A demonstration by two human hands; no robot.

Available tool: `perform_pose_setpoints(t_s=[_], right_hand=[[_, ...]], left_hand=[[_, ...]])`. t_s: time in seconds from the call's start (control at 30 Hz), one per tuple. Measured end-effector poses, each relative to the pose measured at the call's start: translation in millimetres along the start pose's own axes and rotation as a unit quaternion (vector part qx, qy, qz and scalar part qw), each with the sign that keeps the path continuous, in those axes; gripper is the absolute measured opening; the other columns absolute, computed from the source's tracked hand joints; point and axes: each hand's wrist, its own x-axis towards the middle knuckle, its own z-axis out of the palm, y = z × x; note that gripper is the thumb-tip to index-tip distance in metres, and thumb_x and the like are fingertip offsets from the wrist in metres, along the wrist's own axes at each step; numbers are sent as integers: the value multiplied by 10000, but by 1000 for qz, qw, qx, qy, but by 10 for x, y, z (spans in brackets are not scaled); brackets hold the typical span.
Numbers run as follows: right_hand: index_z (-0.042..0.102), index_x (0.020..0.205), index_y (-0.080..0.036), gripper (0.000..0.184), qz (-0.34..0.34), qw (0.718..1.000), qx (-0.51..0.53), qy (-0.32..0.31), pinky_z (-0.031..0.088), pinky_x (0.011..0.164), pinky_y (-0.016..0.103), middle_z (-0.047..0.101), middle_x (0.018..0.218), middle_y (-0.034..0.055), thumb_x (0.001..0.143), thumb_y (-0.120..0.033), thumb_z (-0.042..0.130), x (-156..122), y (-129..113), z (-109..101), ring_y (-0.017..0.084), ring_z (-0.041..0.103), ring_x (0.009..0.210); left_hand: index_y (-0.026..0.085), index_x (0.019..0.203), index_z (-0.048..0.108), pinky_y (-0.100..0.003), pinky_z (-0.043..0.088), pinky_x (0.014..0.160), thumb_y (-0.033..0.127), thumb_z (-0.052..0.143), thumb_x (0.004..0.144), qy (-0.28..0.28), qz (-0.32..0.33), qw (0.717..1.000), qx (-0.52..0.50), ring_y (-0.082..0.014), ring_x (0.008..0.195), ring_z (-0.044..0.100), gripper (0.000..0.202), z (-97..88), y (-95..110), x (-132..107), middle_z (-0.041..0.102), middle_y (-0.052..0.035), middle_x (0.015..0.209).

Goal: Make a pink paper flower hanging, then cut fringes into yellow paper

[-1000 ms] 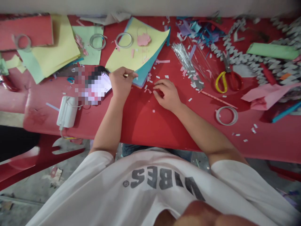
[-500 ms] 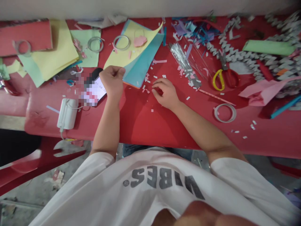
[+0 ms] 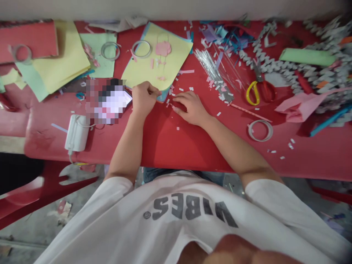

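Note:
My left hand (image 3: pixel 144 99) is closed in a pinch at the near edge of a yellow paper sheet (image 3: pixel 173 69). What its fingertips hold, if anything, is too small to make out. Beneath the yellow sheet a blue sheet (image 3: pixel 164 96) shows at the near corner. A pink paper cutout (image 3: pixel 163 48) with thin strings and smaller pink bits lies on the yellow sheet, beside a tape roll (image 3: pixel 141 49). My right hand (image 3: pixel 191 108) rests on the red table (image 3: pixel 176 146) among tiny paper scraps, fingers bent and thumb apart.
Left of my left hand lies a partly blurred phone (image 3: pixel 125 99), with a white power bank (image 3: pixel 77 132) nearer. Rightward are scissors (image 3: pixel 260 86), silvery wires (image 3: pixel 213 71), another tape roll (image 3: pixel 260 130), crumpled pink paper (image 3: pixel 298 106) and folded white paper chains (image 3: pixel 272 60).
The yellow sheet's raised right side has come down flat over the blue sheet. My left hand has moved right and slightly nearer me; my right hand has shifted a little left.

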Motion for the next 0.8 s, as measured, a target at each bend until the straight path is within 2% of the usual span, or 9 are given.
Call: perform_pose_setpoints(t_s=[0.13,0.3,0.4,0.53,0.67,0.73,0.8], right_hand=[[784,1342,-274,357,14,1000,-13,10,462,1195,677,739,1474,109,1060,-470,686,33,-5,20,412,614,1388],[806,1283,-286,317,24,999,-17,20,427,1258,667,748,1456,81,1054,-479,702,39,12,43,405,626,1385],[811,1274,-296,310,20,999,-27,16,428,1248,679,746,1462,77,1048,-485,711,31,16,44,416,622,1383],[808,1281,-309,306,15,999,-28,13,439,1231,681,743,1472,78,1049,-481,706,18,23,51,417,620,1389],[816,1210,-292,333,-3,999,0,40,450,1239,660,774,1412,87,1071,-560,675,8,52,54,389,659,1351],[814,1159,-281,424,-4,995,68,67,504,1199,616,813,1302,97,1092,-650,618,13,56,37,355,717,1263],[802,1138,-274,556,20,980,173,94,576,1116,554,830,1209,102,1094,-760,535,36,45,4,321,763,1171]], left_hand=[[214,738,682,-351,552,756,183,900,846,27,-15,1000,5,-151,758,697,244,-10,-58,61,796,-3,819],[249,563,438,-367,420,601,301,1072,670,120,-9,991,58,-134,573,432,645,4,-201,192,462,52,579],[256,579,358,-358,387,567,382,1084,691,157,-1,988,9,-114,554,346,745,43,-273,257,349,68,574],[252,632,306,-352,465,617,550,1033,764,224,68,971,-43,-127,605,389,797,125,-298,258,349,48,659],[251,669,302,-386,514,712,781,787,942,268,167,948,-32,-171,698,512,768,236,-219,111,387,6,742],[248,675,320,-401,499,728,859,660,979,254,219,942,17,-191,709,554,763,289,-121,-12,421,-9,736],[240,682,368,-400,477,723,893,584,993,199,268,939,81,-204,708,595,754,333,11,-143,501,-30,740]])
